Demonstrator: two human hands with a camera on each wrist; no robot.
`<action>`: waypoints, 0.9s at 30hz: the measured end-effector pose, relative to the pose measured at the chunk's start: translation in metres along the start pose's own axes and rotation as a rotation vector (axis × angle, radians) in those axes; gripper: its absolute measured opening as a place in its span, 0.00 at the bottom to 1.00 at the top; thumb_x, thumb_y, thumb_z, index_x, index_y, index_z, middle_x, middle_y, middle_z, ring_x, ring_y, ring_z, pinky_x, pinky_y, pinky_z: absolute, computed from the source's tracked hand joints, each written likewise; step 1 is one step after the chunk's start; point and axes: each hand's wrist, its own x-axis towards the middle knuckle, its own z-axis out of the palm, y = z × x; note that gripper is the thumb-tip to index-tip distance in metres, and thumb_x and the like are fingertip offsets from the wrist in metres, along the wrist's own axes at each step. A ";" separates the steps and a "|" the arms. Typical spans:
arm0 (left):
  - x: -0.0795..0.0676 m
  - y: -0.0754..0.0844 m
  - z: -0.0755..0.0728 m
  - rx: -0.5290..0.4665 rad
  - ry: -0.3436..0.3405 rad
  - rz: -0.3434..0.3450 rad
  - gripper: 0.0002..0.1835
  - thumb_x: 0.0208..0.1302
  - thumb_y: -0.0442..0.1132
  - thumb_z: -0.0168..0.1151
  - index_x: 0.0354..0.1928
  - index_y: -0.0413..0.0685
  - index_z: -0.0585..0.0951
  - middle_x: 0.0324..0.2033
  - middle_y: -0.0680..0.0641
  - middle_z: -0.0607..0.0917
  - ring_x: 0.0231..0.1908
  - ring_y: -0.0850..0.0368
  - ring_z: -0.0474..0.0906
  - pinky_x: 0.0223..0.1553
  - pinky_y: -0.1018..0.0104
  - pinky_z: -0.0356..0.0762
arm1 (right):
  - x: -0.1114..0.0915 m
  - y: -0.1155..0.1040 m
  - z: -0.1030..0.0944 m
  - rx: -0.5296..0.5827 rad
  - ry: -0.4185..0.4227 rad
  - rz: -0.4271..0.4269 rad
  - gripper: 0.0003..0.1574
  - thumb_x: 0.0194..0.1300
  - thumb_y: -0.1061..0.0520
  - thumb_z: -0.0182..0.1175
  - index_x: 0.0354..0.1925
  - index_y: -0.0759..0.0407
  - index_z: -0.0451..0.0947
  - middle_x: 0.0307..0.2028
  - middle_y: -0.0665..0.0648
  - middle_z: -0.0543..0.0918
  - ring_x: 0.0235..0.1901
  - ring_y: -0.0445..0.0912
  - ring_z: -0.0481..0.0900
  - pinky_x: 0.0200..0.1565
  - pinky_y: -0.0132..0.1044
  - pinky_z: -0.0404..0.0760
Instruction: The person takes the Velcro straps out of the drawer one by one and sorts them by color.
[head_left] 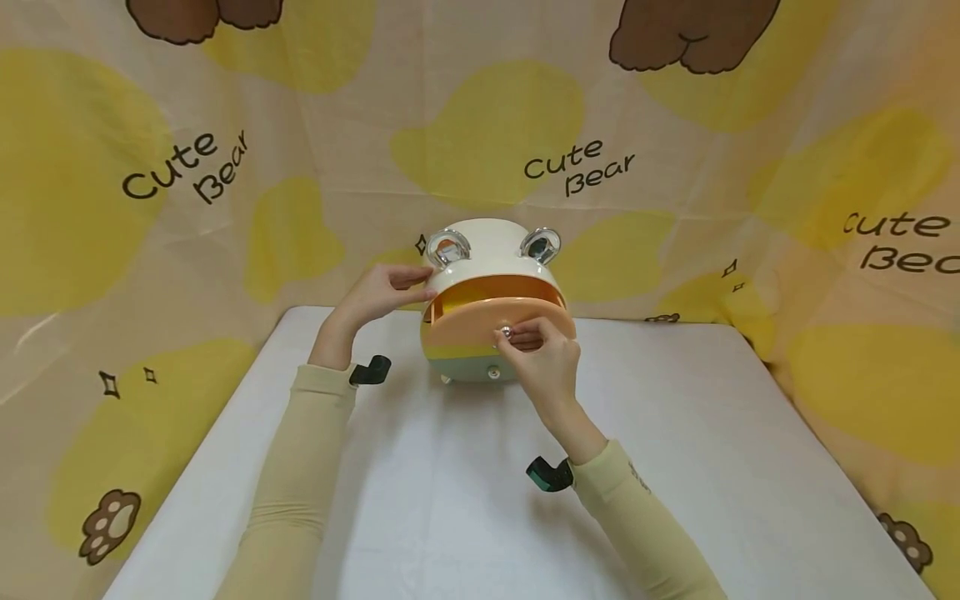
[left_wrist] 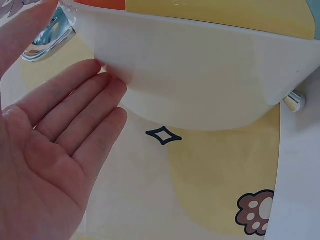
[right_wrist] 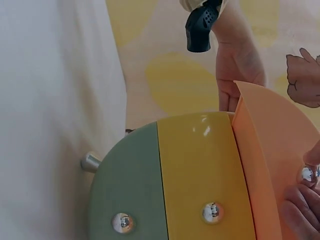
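A small white drawer cabinet [head_left: 491, 240] with chrome ear-shaped rings [head_left: 541, 246] stands at the back of the table. Its orange top drawer [head_left: 471, 313] is pulled partly out, showing a gap behind its front. My right hand [head_left: 549, 367] pinches the round silver knob [right_wrist: 307, 174] of that drawer between thumb and fingers. With fingers extended, my left hand [head_left: 375, 293] rests its fingertips against the cabinet's left side, just below one ear. In the right wrist view, the yellow middle drawer [right_wrist: 195, 165] and green bottom drawer [right_wrist: 131, 175] sit closed, each with a silver knob.
The cabinet stands on short silver feet [right_wrist: 90, 162] on a white-covered table [head_left: 435, 500]. A patterned cloth [head_left: 480, 125] with yellow patches and printed lettering hangs close behind it and along both sides. Black wrist mounts [head_left: 550, 474] stick out from both sleeves.
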 end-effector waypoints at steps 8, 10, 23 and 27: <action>0.003 -0.001 0.001 0.005 -0.015 0.000 0.31 0.61 0.44 0.66 0.64 0.40 0.71 0.62 0.39 0.74 0.63 0.43 0.69 0.62 0.48 0.68 | -0.006 -0.001 -0.005 0.024 -0.003 0.001 0.15 0.49 0.53 0.73 0.28 0.61 0.80 0.24 0.54 0.86 0.23 0.43 0.85 0.27 0.27 0.82; 0.003 -0.001 0.001 0.007 -0.016 -0.003 0.31 0.61 0.44 0.65 0.64 0.40 0.71 0.62 0.39 0.74 0.64 0.43 0.68 0.62 0.48 0.68 | -0.008 -0.001 -0.006 0.029 -0.007 -0.004 0.15 0.49 0.54 0.73 0.28 0.61 0.80 0.24 0.55 0.86 0.23 0.43 0.85 0.27 0.27 0.82; 0.004 -0.002 0.001 0.005 -0.016 -0.017 0.31 0.60 0.46 0.66 0.64 0.42 0.72 0.62 0.40 0.74 0.64 0.44 0.69 0.63 0.49 0.68 | -0.017 -0.003 -0.013 0.034 -0.017 -0.005 0.16 0.48 0.54 0.74 0.29 0.61 0.79 0.24 0.55 0.86 0.23 0.43 0.85 0.27 0.25 0.82; 0.005 -0.003 0.000 0.002 -0.017 -0.011 0.31 0.61 0.46 0.66 0.64 0.41 0.71 0.62 0.40 0.74 0.64 0.43 0.68 0.63 0.49 0.68 | -0.020 -0.002 -0.015 0.037 -0.017 -0.010 0.16 0.48 0.53 0.75 0.29 0.61 0.79 0.24 0.55 0.87 0.24 0.43 0.85 0.27 0.25 0.82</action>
